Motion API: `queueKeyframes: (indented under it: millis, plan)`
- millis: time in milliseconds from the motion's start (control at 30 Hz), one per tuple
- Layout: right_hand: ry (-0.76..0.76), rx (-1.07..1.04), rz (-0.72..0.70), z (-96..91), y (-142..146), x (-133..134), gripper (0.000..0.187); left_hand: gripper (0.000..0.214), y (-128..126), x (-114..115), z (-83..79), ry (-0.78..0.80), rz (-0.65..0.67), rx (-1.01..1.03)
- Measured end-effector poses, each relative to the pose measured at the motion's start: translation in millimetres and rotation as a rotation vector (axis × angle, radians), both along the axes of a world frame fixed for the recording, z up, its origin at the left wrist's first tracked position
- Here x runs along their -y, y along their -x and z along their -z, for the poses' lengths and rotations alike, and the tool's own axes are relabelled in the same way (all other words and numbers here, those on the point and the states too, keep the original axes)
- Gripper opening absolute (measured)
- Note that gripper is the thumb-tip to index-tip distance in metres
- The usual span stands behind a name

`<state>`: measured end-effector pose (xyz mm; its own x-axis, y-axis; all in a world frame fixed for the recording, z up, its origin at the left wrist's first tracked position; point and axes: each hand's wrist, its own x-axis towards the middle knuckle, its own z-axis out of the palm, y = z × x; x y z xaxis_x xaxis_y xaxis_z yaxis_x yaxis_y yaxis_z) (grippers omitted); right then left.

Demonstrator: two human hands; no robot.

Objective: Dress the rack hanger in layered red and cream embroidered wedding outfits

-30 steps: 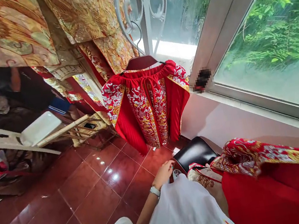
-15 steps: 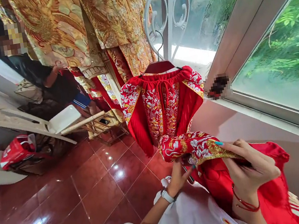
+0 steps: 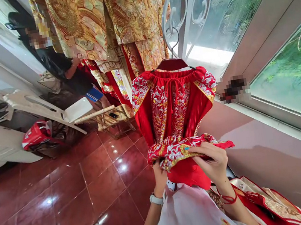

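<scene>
I cannot see the left hand (image 3: 159, 175) in full: its fingers pass behind the near edge of the red cloth (image 3: 178, 152). It touches the cloth, but I cannot tell whether its grip is closed. The right hand's (image 3: 212, 161) grip is closed on the cloth at the gold-trimmed edge. The cloth is located across the lower front of the red top (image 3: 165, 114) and covers its hem. The top hangs from a hanger (image 3: 172, 64) on the grille (image 3: 175, 7). The gold robes (image 3: 80, 28) are cut off by the upper edge of my view. The garments (image 3: 271, 201) at lower right are partly hidden by the right forearm; their support is mostly concealed. A blurred patch obscures an item on the window frame (image 3: 257, 46).

Compared with half a second ago, the cloth and right hand have moved left relative to the top. The cloth's right part no longer spreads far past the right wrist. More of the lower-right garments shows, and the top sits farther right in my view.

The bag (image 3: 37, 134) carries pale markings too small to read. Black characters on the shirt (image 3: 188, 216) are cut off at the lower edge; I cannot read them reliably.
</scene>
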<state>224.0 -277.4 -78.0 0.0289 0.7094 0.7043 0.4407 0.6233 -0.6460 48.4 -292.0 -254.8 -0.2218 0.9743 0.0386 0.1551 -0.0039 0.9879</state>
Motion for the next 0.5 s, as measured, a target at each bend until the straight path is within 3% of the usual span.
queueKeyframes:
  millis: [100,233,367,433,500]
  plan:
    - [0.068,0.000,0.072,16.6,-11.5,-7.4,0.025,0.032,32.2,9.3,-13.7,-0.037,-0.121,-0.082]
    - [0.223,0.014,0.155,41.1,-19.4,-24.9,0.025,0.030,80.0,18.7,-43.5,-0.142,-0.091,-0.305]
    - [0.365,0.088,0.062,66.7,-4.4,-47.7,0.029,0.023,125.5,5.7,-93.5,-0.255,-0.178,-0.448]
    - [0.422,0.144,-0.021,78.7,11.5,-56.9,0.027,0.027,146.3,-6.2,-120.7,-0.211,-0.204,-0.500]
    - [0.474,0.212,-0.138,88.2,26.2,-63.4,0.021,0.029,168.2,-16.6,-144.2,-0.094,-0.123,-0.543]
